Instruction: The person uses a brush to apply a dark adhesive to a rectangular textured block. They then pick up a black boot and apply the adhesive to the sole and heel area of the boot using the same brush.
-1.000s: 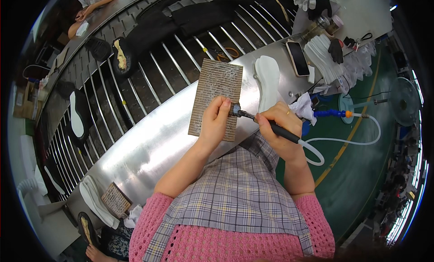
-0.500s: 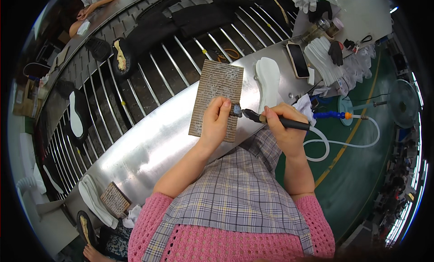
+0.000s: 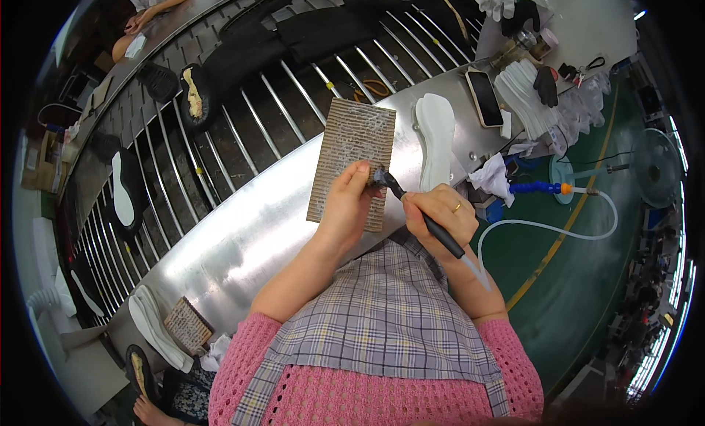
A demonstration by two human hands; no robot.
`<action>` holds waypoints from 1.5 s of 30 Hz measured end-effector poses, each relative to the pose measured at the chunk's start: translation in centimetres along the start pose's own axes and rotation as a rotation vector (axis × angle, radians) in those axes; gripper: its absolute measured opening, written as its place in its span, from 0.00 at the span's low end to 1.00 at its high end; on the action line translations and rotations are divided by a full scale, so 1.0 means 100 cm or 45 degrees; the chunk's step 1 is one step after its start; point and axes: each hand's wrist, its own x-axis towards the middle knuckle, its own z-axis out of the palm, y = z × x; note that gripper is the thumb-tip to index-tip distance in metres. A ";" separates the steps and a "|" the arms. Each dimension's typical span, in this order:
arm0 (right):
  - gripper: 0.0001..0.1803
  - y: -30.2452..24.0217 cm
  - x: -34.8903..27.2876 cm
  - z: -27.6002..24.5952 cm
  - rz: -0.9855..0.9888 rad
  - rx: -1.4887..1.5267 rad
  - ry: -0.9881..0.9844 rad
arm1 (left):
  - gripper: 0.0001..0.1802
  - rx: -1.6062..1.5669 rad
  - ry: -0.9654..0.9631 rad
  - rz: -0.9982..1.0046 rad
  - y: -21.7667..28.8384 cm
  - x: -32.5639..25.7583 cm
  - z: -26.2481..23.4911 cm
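My left hand (image 3: 344, 202) is over a brown ridged board (image 3: 358, 136) at the steel ledge, its thumb and fingers closed on a small dark piece (image 3: 377, 178) mostly hidden by the fingertips. In my right hand (image 3: 442, 217) is a black pen-like tool (image 3: 443, 240) with a bent dark head, a white tube trailing from its rear end. The tool's head touches or nearly touches the dark piece. To the right of the board lies a white shoe insole (image 3: 436, 136).
Beyond the steel ledge (image 3: 213, 239) runs a roller conveyor carrying black shoes (image 3: 197, 103). Right of the insole lie a phone (image 3: 484, 97) and stacked white insoles (image 3: 525, 95). A blue jointed hose (image 3: 540, 187) feeds the white tube (image 3: 529, 224). Another ridged board (image 3: 187, 325) sits lower left.
My right hand has moved left and slightly down, tilting the tool more steeply and bringing its head to the dark piece. The white tube has swung with it. My left hand has barely shifted.
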 end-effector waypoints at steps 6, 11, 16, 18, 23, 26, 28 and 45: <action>0.05 -0.001 0.003 -0.017 0.206 0.095 -0.016 | 0.14 0.188 -0.022 0.100 0.004 0.002 -0.005; 0.03 -0.001 0.012 -0.024 0.351 0.159 -0.014 | 0.15 0.688 -0.015 0.412 -0.009 0.009 -0.015; 0.03 0.002 0.012 -0.023 0.391 0.174 -0.031 | 0.15 0.710 0.024 0.501 -0.010 0.010 -0.007; 0.03 0.001 0.012 -0.023 0.386 0.172 -0.027 | 0.15 0.660 0.017 0.447 -0.009 0.009 -0.005; 0.03 -0.001 0.017 -0.028 0.366 0.179 -0.023 | 0.15 0.202 -0.091 0.347 -0.007 0.008 -0.003; 0.03 -0.001 0.021 -0.032 0.350 0.170 -0.019 | 0.15 0.061 -0.185 0.340 -0.004 0.008 -0.003; 0.03 -0.002 0.023 -0.036 0.349 0.168 -0.019 | 0.15 0.060 -0.243 0.334 -0.001 0.007 -0.001; 0.04 -0.001 0.051 -0.051 0.497 0.175 0.101 | 0.18 -0.005 -0.246 0.497 0.002 0.012 -0.003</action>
